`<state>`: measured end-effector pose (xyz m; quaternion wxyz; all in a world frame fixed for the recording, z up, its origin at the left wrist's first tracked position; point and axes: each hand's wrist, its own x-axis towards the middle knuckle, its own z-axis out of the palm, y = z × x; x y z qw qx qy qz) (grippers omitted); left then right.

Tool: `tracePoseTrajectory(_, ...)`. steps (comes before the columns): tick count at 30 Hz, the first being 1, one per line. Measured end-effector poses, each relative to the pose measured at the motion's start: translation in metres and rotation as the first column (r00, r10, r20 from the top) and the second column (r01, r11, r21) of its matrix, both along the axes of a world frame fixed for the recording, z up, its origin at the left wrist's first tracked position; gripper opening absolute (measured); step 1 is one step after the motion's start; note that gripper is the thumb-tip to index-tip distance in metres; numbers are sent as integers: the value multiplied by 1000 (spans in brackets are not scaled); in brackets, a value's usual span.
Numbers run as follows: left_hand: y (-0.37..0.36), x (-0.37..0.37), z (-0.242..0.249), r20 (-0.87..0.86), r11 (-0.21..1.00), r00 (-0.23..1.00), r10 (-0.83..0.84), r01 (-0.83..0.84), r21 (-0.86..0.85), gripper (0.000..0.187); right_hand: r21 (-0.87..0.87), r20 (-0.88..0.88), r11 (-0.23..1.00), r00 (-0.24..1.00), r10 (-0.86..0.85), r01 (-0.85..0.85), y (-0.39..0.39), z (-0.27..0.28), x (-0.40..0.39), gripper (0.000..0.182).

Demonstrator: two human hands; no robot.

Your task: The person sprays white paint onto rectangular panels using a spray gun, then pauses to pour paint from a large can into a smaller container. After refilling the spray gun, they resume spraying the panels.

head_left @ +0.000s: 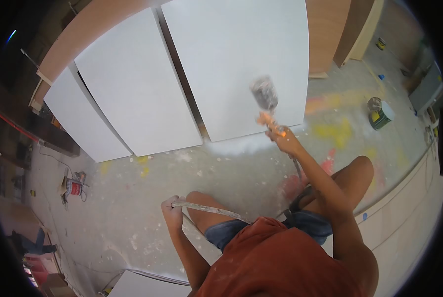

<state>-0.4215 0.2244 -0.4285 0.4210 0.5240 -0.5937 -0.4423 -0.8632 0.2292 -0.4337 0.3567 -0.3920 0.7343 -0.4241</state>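
My right hand (284, 141) is wrapped round the orange handle of a spray gun (267, 101), whose cup looks grey, paint-spattered and slightly blurred. The gun is in front of the lower part of a large white panel (241, 59). A hose (297, 168) hangs below my right hand. Lower left, my left hand (172, 210) is closed round a paint-stained hose (209, 210) that runs across my lap. Two more white panels, a wide one (137, 89) and a narrow one (85, 116), stand to the left with dark gaps between them.
A paint bucket (381, 115) stands on the stained floor (221, 173) at the right. A red and white can (73, 187) with a cord is at the left. Brown boards (327, 34) rise behind the panels. Another white panel (142, 286) lies at the bottom.
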Motion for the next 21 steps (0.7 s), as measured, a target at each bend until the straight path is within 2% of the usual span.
tracePoseTrajectory(2, 0, -3, -1, 5, 1000, 1000, 9, -9, 22, 39, 58, -56, 998, 998, 21, -17, 16, -26, -3, 34)
tracePoseTrajectory(4, -2, -4, -1, 10, 999, 1000, 19, -19, 35, 39, 298, 65, 944, 990, 128, -142, 26, -21, -3, 37)
tracePoseTrajectory(5, -4, -3, -1, 5, 999, 1000, 12, -12, 29, 38, 297, 60, 944, 990, 129, -141, 21, -15, -4, 37)
tracePoseTrajectory(7, 3, 0, -5, 2, 999, 1000, 15, -15, 39, 37, 250, -4, 968, 1000, 15, -14, 9, -4, -4, 35)
tracePoseTrajectory(8, 4, 0, -4, -8, 999, 1000, 7, -7, 47, 37, 93, -88, 995, 996, -23, 31, -4, -10, -12, 34)
tracePoseTrajectory(10, 6, -3, 1, -19, 999, 1000, 2, -1, 54, 38, -78, -46, 995, 997, -67, 64, -25, 47, -9, 32)
tracePoseTrajectory(12, 11, -6, 8, 12, 998, 1000, -11, 10, 54, 38, -376, -43, 920, 990, -136, 110, -54, 77, -17, 31)
tracePoseTrajectory(14, 14, -6, 8, 40, 999, 999, -6, 5, 42, 38, -528, 25, 834, 984, -175, 162, -69, 112, -22, 26)
tracePoseTrajectory(15, 14, -6, 7, 69, 1000, 998, -5, 3, 30, 38, -531, 22, 833, 985, -169, 155, -72, 124, -24, 26)
tracePoseTrajectory(17, 15, -6, 5, 88, 1000, 996, 9, -11, 14, 41, -704, 210, 679, 974, -82, 209, -77, 140, -25, 23)
tracePoseTrajectory(18, 14, -6, 4, 112, 1000, 994, 16, -16, -2, 44, -726, 242, 652, 969, -55, 218, -76, 139, -25, 22)
tracePoseTrajectory(19, 14, -8, 5, 113, 1000, 993, 20, -19, -9, 44, -730, 244, 648, 968, -50, 217, -71, 132, -26, 22)
tracePoseTrajectory(21, 14, -9, 10, 81, 1000, 996, 27, -28, 8, 44, -618, 188, 764, 978, -89, 188, -55, 106, -29, 24)
